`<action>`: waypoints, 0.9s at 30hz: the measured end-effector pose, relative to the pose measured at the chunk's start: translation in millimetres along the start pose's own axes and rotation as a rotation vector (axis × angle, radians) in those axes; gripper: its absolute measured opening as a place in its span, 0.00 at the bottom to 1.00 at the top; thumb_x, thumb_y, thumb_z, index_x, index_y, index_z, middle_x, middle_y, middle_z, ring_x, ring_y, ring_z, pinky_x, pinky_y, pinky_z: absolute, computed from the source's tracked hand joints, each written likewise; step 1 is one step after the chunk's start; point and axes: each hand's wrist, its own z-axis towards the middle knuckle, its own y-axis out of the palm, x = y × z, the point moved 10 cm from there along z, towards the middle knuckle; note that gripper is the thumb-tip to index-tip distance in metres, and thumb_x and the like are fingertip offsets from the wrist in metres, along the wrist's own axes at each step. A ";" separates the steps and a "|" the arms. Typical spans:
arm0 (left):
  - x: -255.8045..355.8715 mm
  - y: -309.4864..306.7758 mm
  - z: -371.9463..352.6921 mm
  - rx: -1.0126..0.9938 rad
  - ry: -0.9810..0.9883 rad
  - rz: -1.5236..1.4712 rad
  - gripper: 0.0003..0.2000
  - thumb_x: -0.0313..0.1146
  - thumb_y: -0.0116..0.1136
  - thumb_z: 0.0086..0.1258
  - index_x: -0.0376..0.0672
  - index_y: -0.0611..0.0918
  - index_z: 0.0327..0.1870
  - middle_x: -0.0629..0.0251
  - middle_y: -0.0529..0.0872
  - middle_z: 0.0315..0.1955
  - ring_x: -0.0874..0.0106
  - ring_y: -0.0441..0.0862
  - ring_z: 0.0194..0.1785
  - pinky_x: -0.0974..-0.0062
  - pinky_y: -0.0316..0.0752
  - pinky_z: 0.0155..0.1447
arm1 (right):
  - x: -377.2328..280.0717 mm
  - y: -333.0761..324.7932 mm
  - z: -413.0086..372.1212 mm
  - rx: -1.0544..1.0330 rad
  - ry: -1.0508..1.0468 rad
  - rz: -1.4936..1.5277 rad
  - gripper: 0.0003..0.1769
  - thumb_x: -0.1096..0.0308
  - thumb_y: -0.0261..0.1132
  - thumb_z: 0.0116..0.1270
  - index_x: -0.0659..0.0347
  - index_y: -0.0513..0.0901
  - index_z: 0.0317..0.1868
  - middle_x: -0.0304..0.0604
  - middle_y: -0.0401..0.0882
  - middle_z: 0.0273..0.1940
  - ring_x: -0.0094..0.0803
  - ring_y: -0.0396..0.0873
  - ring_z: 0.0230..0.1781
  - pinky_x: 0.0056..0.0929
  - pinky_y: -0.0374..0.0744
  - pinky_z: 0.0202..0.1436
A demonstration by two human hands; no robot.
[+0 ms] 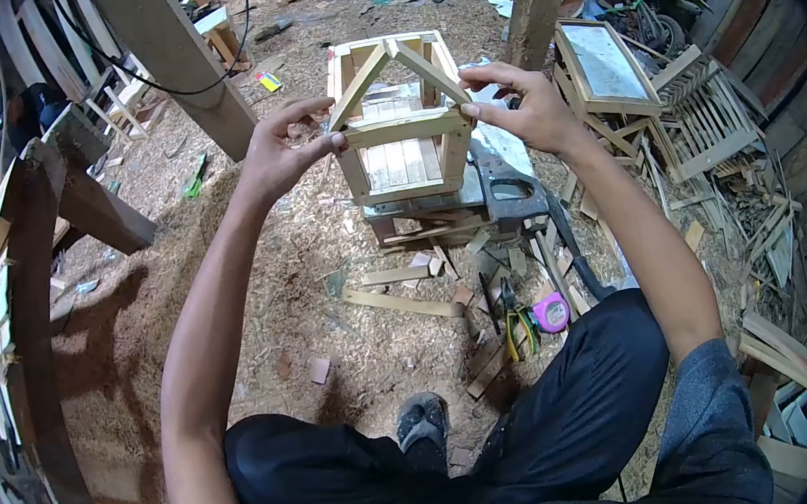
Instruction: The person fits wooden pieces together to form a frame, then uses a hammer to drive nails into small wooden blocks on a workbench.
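Note:
A small wooden box frame with a slatted floor stands on a low support in front of me. Two slats meet in a peak over its near end, the left slat and the right slat, above a crosspiece. My left hand has thumb and finger at the left lower corner of the peak. At the right lower corner, my right hand touches the slat end with thumb and fingers. Both hands are curled around these corners.
A handsaw lies right of the frame. Nearer are pliers, a pink tape measure and wood offcuts. Posts rise on both sides. A framed panel leans at right.

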 end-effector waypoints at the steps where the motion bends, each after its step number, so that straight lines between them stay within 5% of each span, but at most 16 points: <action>1: -0.1 -0.7 -0.2 0.012 -0.004 0.017 0.26 0.40 0.76 0.59 0.45 0.83 0.59 0.64 0.82 0.55 0.75 0.80 0.51 0.73 0.78 0.54 | -0.3 0.4 0.2 -0.003 0.001 -0.004 0.26 0.59 0.74 0.62 0.62 0.83 0.58 0.45 0.85 0.52 0.33 0.81 0.53 0.31 0.76 0.55; 9: -2.2 -1.3 -0.3 0.010 -0.004 0.001 0.22 0.38 0.76 0.59 0.43 0.86 0.54 0.64 0.82 0.55 0.74 0.79 0.51 0.73 0.76 0.56 | 4.4 -0.2 0.0 -0.007 0.014 -0.009 0.22 0.62 0.72 0.64 0.60 0.84 0.58 0.45 0.85 0.54 0.33 0.81 0.54 0.32 0.76 0.56; 11: -9.1 -1.6 -0.6 0.015 -0.047 -0.030 0.25 0.47 0.76 0.57 0.43 0.87 0.52 0.64 0.83 0.55 0.68 0.78 0.60 0.64 0.70 0.61 | 1.7 -1.2 0.1 -0.007 0.000 -0.029 0.22 0.62 0.72 0.64 0.59 0.84 0.57 0.46 0.85 0.55 0.33 0.81 0.55 0.32 0.76 0.56; 15: -6.7 -2.7 -1.2 0.037 -0.033 -0.031 0.24 0.46 0.76 0.57 0.43 0.87 0.51 0.63 0.83 0.55 0.68 0.78 0.60 0.64 0.70 0.61 | 3.2 -0.8 0.2 -0.014 0.004 -0.005 0.21 0.61 0.72 0.65 0.59 0.84 0.57 0.45 0.84 0.55 0.34 0.81 0.56 0.33 0.76 0.56; 17: -1.8 -2.1 -1.6 0.016 -0.023 -0.013 0.24 0.42 0.77 0.58 0.42 0.86 0.54 0.62 0.81 0.56 0.70 0.77 0.59 0.71 0.74 0.58 | 5.1 -0.6 -0.2 -0.014 0.007 -0.028 0.22 0.61 0.72 0.65 0.58 0.84 0.58 0.44 0.84 0.56 0.34 0.81 0.55 0.33 0.76 0.55; 27: 1.1 -1.4 2.2 0.056 -0.020 -0.060 0.24 0.44 0.75 0.59 0.41 0.86 0.54 0.61 0.82 0.55 0.70 0.77 0.59 0.69 0.71 0.61 | -2.8 1.4 3.4 0.017 0.003 -0.036 0.26 0.55 0.74 0.61 0.57 0.83 0.58 0.42 0.85 0.54 0.32 0.81 0.53 0.32 0.76 0.53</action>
